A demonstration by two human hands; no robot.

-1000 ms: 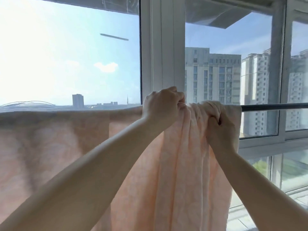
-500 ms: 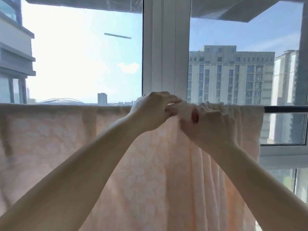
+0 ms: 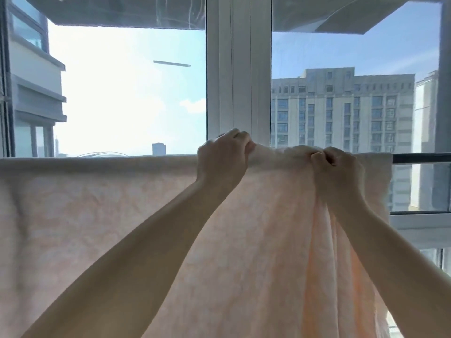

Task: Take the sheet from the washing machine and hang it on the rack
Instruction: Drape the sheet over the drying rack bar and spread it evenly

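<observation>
Sunlit window with tall buildings seen behind | pale peach sheet is draped over a dark rail, spread flat at left, bunched in folds at right | left hand is curled tightly round the sheet's top edge | right hand is clenched on gathered folds.

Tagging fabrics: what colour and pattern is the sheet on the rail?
Pale peach-pink sheet with a faint mottled, floral-looking pattern; seen in the head view.
</observation>
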